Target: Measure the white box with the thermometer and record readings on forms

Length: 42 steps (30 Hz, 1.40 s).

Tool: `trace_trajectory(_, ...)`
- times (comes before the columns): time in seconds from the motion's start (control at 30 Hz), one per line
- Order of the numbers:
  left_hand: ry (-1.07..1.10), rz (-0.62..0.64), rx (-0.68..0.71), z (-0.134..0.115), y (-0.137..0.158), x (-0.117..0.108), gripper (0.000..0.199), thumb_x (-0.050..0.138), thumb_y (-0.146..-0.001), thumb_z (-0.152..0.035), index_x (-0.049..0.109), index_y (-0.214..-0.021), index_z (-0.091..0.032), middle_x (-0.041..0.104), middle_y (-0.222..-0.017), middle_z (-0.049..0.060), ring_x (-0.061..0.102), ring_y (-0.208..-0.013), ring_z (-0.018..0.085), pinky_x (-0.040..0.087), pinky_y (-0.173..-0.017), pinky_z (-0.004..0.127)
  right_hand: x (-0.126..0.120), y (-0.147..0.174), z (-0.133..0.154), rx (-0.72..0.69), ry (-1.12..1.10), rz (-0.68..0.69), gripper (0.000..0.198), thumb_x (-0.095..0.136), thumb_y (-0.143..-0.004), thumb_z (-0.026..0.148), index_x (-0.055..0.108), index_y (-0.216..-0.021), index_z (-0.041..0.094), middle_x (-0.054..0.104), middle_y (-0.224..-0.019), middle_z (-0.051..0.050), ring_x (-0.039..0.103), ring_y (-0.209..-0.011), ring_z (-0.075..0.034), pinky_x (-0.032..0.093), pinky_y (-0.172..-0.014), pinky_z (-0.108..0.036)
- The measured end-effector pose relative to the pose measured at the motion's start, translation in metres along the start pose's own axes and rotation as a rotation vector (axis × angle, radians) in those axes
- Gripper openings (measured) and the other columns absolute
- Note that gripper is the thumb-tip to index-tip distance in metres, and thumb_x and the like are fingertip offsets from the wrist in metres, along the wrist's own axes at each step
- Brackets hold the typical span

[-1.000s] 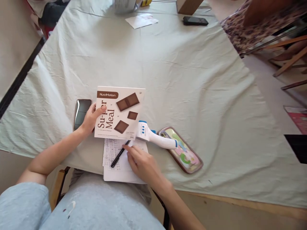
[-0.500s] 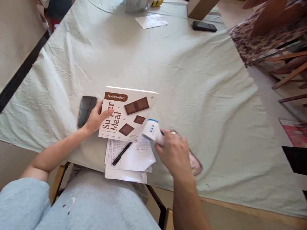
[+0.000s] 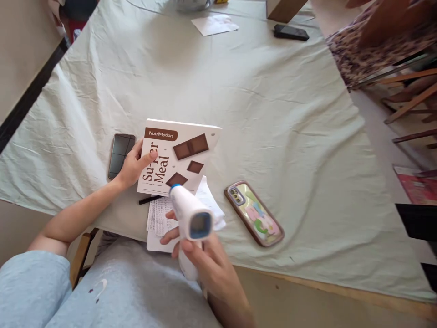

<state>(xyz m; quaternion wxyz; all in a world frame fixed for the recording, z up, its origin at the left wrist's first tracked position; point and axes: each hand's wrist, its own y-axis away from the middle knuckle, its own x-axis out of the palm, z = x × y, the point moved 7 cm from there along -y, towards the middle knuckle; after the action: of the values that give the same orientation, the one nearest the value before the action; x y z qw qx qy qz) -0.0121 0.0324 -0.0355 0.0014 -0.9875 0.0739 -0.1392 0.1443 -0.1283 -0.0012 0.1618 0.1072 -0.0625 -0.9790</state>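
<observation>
My left hand (image 3: 134,165) grips the left edge of a white box (image 3: 160,166) printed "NutriMotion Su-per Meal" with chocolate pieces, its thumb lying on the front. In my right hand (image 3: 208,262) is a white infrared thermometer (image 3: 187,212) with a blue tip and a small screen facing me. Its tip points at the box's lower edge and overlaps it in view; I cannot tell whether they touch. Below the box lie handwritten papers (image 3: 157,223), partly hidden by my right hand. A black pen (image 3: 150,199) sticks out at the papers' left.
A dark phone (image 3: 121,152) lies left of the box, and a phone in a patterned case (image 3: 256,214) to the right. Farther off on the cloth-covered table (image 3: 290,118) are a paper sheet (image 3: 215,25), a black device (image 3: 291,32) and a brown box (image 3: 283,10).
My right hand has swung left and nearer to me, turning the thermometer so its screen faces me. This uncovers the patterned phone. The pen has shifted up and left.
</observation>
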Motion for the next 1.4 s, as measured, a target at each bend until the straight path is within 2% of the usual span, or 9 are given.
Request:
trace_trajectory(0.1, -0.004, 0.0, 0.013, -0.001, 0.0, 0.0, 0.054, 0.076, -0.069, -0.056, 0.056, -0.104, -0.02, 0.069, -0.101, 0.004, 0.067, -0.093, 0.021, 0.055, -0.078, 0.031, 0.016, -0.016, -0.009, 0.132, -0.209, 0.065, 0.027, 0.051, -0.092, 0.048, 0.054, -0.098, 0.022, 0.064, -0.086, -0.004, 0.066, -0.072, -0.018, 0.054, -0.056, -0.029)
trace_trajectory(0.3, -0.039, -0.007, 0.034, -0.002, 0.001, -0.001, 0.053, 0.075, -0.071, -0.057, 0.056, -0.106, -0.021, 0.069, -0.103, 0.005, 0.066, -0.097, 0.021, 0.053, -0.079, 0.03, 0.018, -0.028, -0.02, 0.239, -0.224, 0.006, 0.034, 0.052, -0.088, 0.054, 0.05, -0.095, 0.02, 0.061, -0.089, -0.004, 0.064, -0.063, -0.015, 0.052, -0.051, -0.027)
trace_trajectory(0.83, -0.035, -0.007, 0.033, -0.002, 0.001, -0.001, 0.052, 0.075, -0.071, -0.058, 0.057, -0.103, -0.021, 0.069, -0.103, 0.004, 0.066, -0.097, 0.021, 0.053, -0.079, 0.031, 0.018, -0.028, -0.023, 0.25, -0.173, 0.014, 0.029, 0.049, -0.09, 0.049, 0.049, -0.094, 0.02, 0.064, -0.072, -0.001, 0.062, -0.06, -0.015, 0.052, -0.055, -0.03)
trace_trajectory(1.1, -0.003, -0.022, 0.019, -0.001, 0.0, -0.001, 0.054, 0.077, -0.068, -0.057, 0.058, -0.102, -0.02, 0.068, -0.1, 0.003, 0.066, -0.092, 0.019, 0.053, -0.077, 0.029, 0.02, -0.027, -0.028, 0.26, -0.206, 0.001, 0.027, 0.051, -0.09, 0.047, 0.049, -0.095, 0.021, 0.064, -0.081, -0.002, 0.064, -0.062, -0.016, 0.051, -0.056, -0.031)
trace_trajectory(1.3, 0.016, -0.017, 0.015, 0.001, 0.0, -0.001, 0.056, 0.079, -0.067, -0.057, 0.058, -0.104, -0.019, 0.068, -0.099, 0.003, 0.066, -0.09, 0.018, 0.054, -0.075, 0.027, 0.018, -0.027, -0.027, 0.277, -0.13, 0.009, 0.028, 0.049, -0.09, 0.049, 0.049, -0.093, 0.021, 0.064, -0.069, 0.0, 0.062, -0.06, -0.016, 0.05, -0.061, -0.033)
trace_trajectory(1.4, 0.031, -0.01, 0.014, 0.002, -0.001, -0.001, 0.057, 0.079, -0.067, -0.057, 0.058, -0.105, -0.02, 0.068, -0.097, 0.002, 0.067, -0.088, 0.017, 0.055, -0.074, 0.026, 0.018, -0.028, -0.026, 0.278, -0.104, 0.016, 0.03, 0.048, -0.09, 0.051, 0.049, -0.092, 0.021, 0.065, -0.07, 0.0, 0.062, -0.059, -0.016, 0.049, -0.062, -0.033)
